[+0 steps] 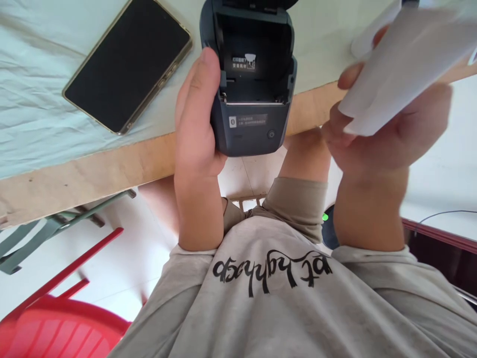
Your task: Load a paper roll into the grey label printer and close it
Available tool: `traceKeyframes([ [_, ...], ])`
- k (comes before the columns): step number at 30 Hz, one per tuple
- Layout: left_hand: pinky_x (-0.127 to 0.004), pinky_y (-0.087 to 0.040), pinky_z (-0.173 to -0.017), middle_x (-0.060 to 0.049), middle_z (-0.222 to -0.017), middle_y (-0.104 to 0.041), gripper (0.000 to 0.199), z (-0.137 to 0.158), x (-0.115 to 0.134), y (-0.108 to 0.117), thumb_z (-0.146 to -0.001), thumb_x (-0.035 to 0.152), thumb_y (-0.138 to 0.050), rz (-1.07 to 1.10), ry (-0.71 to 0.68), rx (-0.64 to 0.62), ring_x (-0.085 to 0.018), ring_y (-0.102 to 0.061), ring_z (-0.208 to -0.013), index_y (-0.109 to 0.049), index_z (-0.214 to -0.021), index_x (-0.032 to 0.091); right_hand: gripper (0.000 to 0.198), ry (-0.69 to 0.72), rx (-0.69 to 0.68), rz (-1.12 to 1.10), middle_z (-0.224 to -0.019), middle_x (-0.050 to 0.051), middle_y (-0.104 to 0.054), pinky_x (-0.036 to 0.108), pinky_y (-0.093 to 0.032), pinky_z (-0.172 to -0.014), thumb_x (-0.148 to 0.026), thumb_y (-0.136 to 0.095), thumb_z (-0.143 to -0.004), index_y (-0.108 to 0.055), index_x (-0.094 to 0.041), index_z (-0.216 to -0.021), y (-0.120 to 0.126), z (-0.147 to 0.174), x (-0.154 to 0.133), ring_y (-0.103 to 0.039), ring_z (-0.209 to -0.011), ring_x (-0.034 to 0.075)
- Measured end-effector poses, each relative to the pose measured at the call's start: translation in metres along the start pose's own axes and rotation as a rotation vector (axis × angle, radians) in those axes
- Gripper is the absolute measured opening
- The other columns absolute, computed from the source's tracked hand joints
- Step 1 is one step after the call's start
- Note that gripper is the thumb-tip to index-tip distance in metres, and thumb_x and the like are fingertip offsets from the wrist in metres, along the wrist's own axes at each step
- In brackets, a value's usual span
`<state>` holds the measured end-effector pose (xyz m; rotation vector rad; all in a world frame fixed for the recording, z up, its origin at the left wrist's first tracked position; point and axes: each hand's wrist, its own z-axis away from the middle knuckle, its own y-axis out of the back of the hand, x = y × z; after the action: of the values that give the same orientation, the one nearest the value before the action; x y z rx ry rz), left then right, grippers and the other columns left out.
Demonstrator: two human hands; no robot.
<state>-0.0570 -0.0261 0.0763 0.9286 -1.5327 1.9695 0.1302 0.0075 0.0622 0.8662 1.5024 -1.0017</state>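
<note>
My left hand (197, 114) is wrapped around a dark portable label printer (249, 134), its thumb along the near side. The printer's lid is up, so the hollow paper bay shows, with a small sticker inside; a power button sits on the front. To the right, my right hand (387, 129) grips white paper (406, 69), which looks like a partly unrolled strip, blurred at its far end. A white rounded piece (372, 35) shows behind the fingers; whether it belongs to the same paper I cannot tell. The paper and printer are apart.
A black-screened phone (128, 64) in a clear case lies on the pale green cloth (33, 114) at the left. The table's wooden edge (89, 174) runs below. A red plastic chair (67, 328) and green metal legs (63, 223) stand at lower left.
</note>
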Motion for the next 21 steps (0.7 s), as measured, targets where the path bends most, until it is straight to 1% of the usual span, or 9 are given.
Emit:
traceKeyframes([
  [1,-0.025,-0.055,-0.084,0.000,-0.095,-0.069,0.030,-0.001,-0.002,0.003,-0.087,0.038,-0.050,0.031,-0.032,-0.059,-0.014,-0.064,-0.101,-0.055,-0.064,0.020,0.057,0.009,-0.020,0.002,-0.092,-0.002,-0.054,0.012,-0.035,-0.043,-0.060,-0.054,-0.074,-0.042,-0.028,-0.119,0.007,0.005,0.011,-0.045,-0.056,-0.004],
  [2,-0.026,-0.056,-0.081,-0.001,-0.096,-0.069,0.029,-0.003,-0.005,0.005,-0.086,0.040,-0.052,0.051,-0.052,-0.098,-0.016,-0.064,-0.103,-0.058,-0.065,0.020,0.057,0.019,-0.045,0.014,-0.087,-0.001,-0.053,0.011,-0.032,-0.042,-0.059,-0.053,-0.076,-0.044,-0.022,-0.118,0.013,0.011,0.021,-0.043,-0.055,-0.004],
  [4,-0.026,-0.057,-0.074,-0.001,-0.097,-0.069,0.029,-0.006,-0.009,0.010,-0.085,0.043,-0.052,0.054,-0.073,-0.116,-0.018,-0.063,-0.109,-0.062,-0.068,0.022,0.049,0.072,-0.058,0.076,-0.078,0.000,-0.051,0.005,-0.037,-0.053,-0.051,-0.044,-0.085,-0.046,-0.011,-0.113,0.020,0.023,0.036,-0.042,-0.062,-0.007],
  [7,-0.026,-0.056,-0.065,0.000,-0.104,-0.069,0.027,-0.008,-0.013,0.014,-0.084,0.045,-0.052,0.012,-0.088,-0.129,-0.020,-0.061,-0.116,-0.064,-0.072,0.024,0.039,0.137,-0.046,0.236,-0.073,-0.001,-0.049,0.003,-0.039,-0.059,-0.041,-0.044,-0.087,-0.049,-0.005,-0.103,0.019,0.037,0.044,-0.041,-0.066,-0.007],
  [10,-0.028,-0.057,-0.065,0.000,-0.105,-0.069,0.025,-0.009,-0.015,0.015,-0.084,0.045,-0.053,-0.015,-0.101,-0.124,-0.022,-0.062,-0.117,-0.065,-0.075,0.025,0.029,0.203,0.037,0.448,-0.078,0.000,-0.052,0.008,-0.039,-0.062,-0.035,-0.056,-0.081,-0.051,-0.010,-0.097,0.014,0.033,0.038,-0.045,-0.067,-0.005],
  [12,-0.029,-0.059,-0.074,0.000,-0.102,-0.070,0.025,-0.009,-0.015,0.014,-0.083,0.046,-0.054,-0.013,-0.108,-0.109,-0.020,-0.063,-0.114,-0.064,-0.072,0.025,0.029,0.264,0.099,0.596,-0.086,0.000,-0.056,0.014,-0.042,-0.074,-0.031,-0.066,-0.073,-0.055,-0.014,-0.094,0.011,0.019,0.031,-0.050,-0.076,-0.003],
  [15,-0.028,-0.057,-0.090,0.000,-0.094,-0.071,0.026,-0.009,-0.015,0.012,-0.083,0.042,-0.055,-0.003,-0.122,-0.087,-0.016,-0.067,-0.102,-0.063,-0.067,0.024,0.034,0.351,0.099,0.800,-0.094,0.000,-0.058,0.018,-0.042,-0.087,-0.033,-0.071,-0.067,-0.060,-0.020,-0.097,0.008,-0.005,0.024,-0.052,-0.090,0.001],
  [18,-0.028,-0.056,-0.095,0.001,-0.090,-0.071,0.024,-0.008,-0.015,0.011,-0.084,0.039,-0.056,0.009,-0.125,-0.081,-0.015,-0.068,-0.096,-0.063,-0.067,0.023,0.037,0.400,0.079,0.904,-0.100,-0.002,-0.058,0.018,-0.043,-0.082,-0.040,-0.066,-0.071,-0.058,-0.025,-0.104,0.005,-0.022,0.019,-0.053,-0.092,0.002],
  [21,-0.030,-0.059,-0.089,0.000,-0.098,-0.070,0.026,-0.006,-0.013,0.011,-0.083,0.044,-0.055,-0.033,-0.120,-0.091,-0.019,-0.065,-0.111,-0.062,-0.069,0.024,0.040,0.401,0.142,0.923,-0.110,-0.002,-0.055,0.019,-0.043,-0.078,-0.043,-0.059,-0.076,-0.051,-0.026,-0.112,0.006,-0.035,0.017,-0.054,-0.094,0.003],
])
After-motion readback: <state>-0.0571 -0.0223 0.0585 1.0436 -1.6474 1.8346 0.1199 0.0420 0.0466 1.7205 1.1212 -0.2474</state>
